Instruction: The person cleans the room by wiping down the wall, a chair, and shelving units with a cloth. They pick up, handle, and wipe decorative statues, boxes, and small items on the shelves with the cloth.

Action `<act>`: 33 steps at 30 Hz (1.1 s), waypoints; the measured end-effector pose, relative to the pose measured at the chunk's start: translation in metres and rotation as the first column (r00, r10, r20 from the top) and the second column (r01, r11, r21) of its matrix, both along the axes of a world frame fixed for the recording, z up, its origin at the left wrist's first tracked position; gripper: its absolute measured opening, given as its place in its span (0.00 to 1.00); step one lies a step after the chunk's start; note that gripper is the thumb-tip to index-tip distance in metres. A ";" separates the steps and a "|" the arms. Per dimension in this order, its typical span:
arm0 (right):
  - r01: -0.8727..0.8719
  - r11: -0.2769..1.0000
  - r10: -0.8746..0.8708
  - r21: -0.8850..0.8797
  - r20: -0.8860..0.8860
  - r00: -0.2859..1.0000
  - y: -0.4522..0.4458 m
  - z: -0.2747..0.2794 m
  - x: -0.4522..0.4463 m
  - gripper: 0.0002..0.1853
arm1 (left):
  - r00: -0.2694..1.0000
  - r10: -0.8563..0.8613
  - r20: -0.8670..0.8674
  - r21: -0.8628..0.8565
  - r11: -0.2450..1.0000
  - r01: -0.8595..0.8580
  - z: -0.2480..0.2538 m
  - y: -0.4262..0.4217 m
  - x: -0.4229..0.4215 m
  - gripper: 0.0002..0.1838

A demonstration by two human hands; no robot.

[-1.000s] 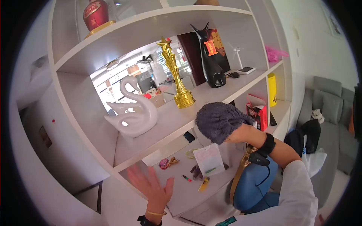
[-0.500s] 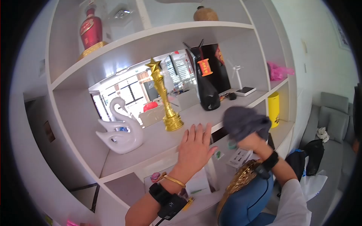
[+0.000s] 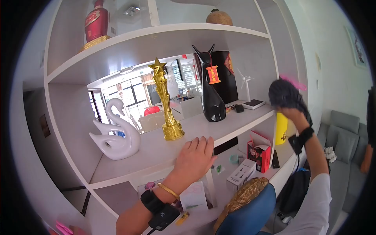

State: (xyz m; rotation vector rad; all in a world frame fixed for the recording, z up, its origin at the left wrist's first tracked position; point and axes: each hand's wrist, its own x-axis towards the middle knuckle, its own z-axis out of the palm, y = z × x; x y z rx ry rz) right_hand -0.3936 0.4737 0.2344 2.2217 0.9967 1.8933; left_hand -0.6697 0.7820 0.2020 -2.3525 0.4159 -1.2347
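Note:
My left hand (image 3: 192,160) rests palm down on the front edge of the middle shelf (image 3: 156,152), fingers stretched out, holding nothing. A dark grey cloth (image 3: 285,94), smeared by motion, is bunched in my right hand (image 3: 294,116) at the shelf's right end. On this shelf stand a white swan figurine (image 3: 121,137), a gold star trophy (image 3: 168,105), a black long-necked animal figurine (image 3: 213,103) with a red tag, and a small white wind turbine model (image 3: 246,84). A pink item (image 3: 294,82) lies partly hidden behind the cloth.
A blue chair back with gold trim (image 3: 250,211) stands in front. Lower down are a white box (image 3: 241,174), a red box (image 3: 259,152) and a yellow canister (image 3: 281,129). Above sit a red bottle (image 3: 96,23) and a brown jar (image 3: 219,17). A grey sofa (image 3: 340,180) is at right.
My right hand has moved the cloth up and to the right, uncovering the red box below. My left hand stays at the shelf edge, its fingers a little more bent. The view has shifted slightly.

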 end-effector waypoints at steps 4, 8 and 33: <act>-0.162 0.977 0.163 0.139 0.002 0.987 0.004 0.075 0.115 0.21 | 1.000 -0.017 0.025 0.104 0.995 0.014 0.001 0.005 0.002 0.28; -0.118 0.968 0.125 0.223 -0.022 0.992 0.029 0.127 0.102 0.21 | 0.997 0.043 0.065 0.098 0.994 -0.049 -0.002 0.003 0.002 0.29; -0.122 0.991 0.129 0.052 -0.174 0.976 0.023 0.059 0.044 0.16 | 1.000 -0.012 0.016 0.058 0.998 0.011 -0.001 0.007 -0.005 0.31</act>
